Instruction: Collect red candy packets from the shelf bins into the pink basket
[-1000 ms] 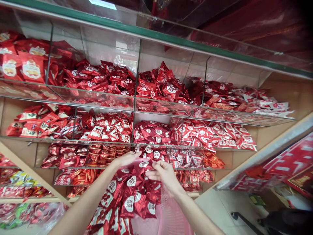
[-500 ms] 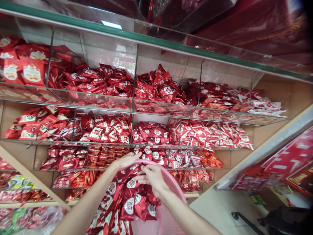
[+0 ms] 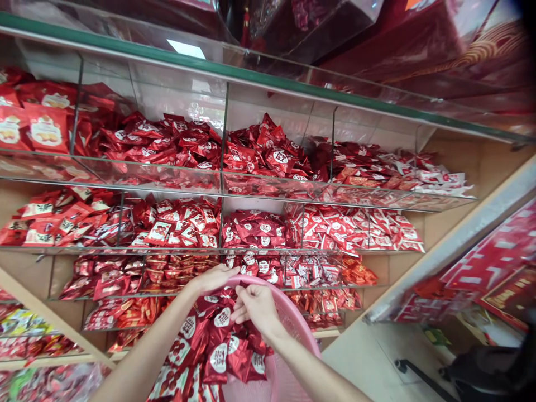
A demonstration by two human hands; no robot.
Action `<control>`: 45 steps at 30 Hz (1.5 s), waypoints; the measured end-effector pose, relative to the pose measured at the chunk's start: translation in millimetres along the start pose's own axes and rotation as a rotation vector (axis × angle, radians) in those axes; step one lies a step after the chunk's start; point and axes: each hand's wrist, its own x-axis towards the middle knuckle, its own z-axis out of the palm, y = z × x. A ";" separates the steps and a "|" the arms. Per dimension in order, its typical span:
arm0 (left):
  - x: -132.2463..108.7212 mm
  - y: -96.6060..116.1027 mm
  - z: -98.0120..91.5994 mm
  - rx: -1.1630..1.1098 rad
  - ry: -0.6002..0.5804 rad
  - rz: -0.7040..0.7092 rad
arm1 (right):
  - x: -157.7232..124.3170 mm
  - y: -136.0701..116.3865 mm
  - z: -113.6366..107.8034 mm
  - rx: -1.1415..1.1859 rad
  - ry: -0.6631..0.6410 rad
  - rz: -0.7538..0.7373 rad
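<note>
A pink plastic basket point(image 3: 295, 312) is below me, filled on its near left side with red snack packets point(image 3: 218, 357). Some carry white ovals with dark characters; others have red round pictures on white. My left hand point(image 3: 215, 279) lies across the basket's far left rim, its fingers extended along the edge and its thumb hidden. Inside the far part of the basket, my right hand point(image 3: 258, 310) has its thumb and fingers bent together at the top of a dark red packet point(image 3: 240, 335). Part of that packet is covered by the fingers.
Glass-fronted shelves point(image 3: 268, 192) with dividers hold piles of red packets point(image 3: 262, 226) just beyond the basket. A thick green-edged glass shelf point(image 3: 251, 75) crosses above. At right are a slanted wooden side panel point(image 3: 460, 223), red packaging point(image 3: 494, 251) and black chair legs point(image 3: 422, 379).
The view has shifted slightly, moving the shelves left in the picture. My right hand's fingers have drawn closer together at the packet; my left hand stays at the rim.
</note>
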 end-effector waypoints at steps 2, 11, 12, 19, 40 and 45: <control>-0.4 -1.2 -1.0 0.017 0.006 0.013 | -4.7 -10.3 -4.7 -0.105 0.039 -0.089; -6.0 3.2 -1.2 0.069 -0.027 -0.011 | 36.6 -122.2 -76.4 -1.095 0.220 -0.842; -6.8 4.2 -0.8 0.064 -0.024 -0.010 | 47.0 -131.5 -82.6 -1.200 0.209 -0.879; -10.1 -2.2 -5.0 0.078 0.030 -0.009 | 94.3 -145.1 -92.5 -1.584 0.077 -0.753; -13.6 -6.8 -16.0 0.030 0.018 -0.071 | 76.6 -147.2 -100.5 -1.482 0.101 -0.851; -9.6 -6.0 -17.0 0.037 0.030 -0.087 | 17.1 -132.1 -94.3 -1.322 0.030 -0.968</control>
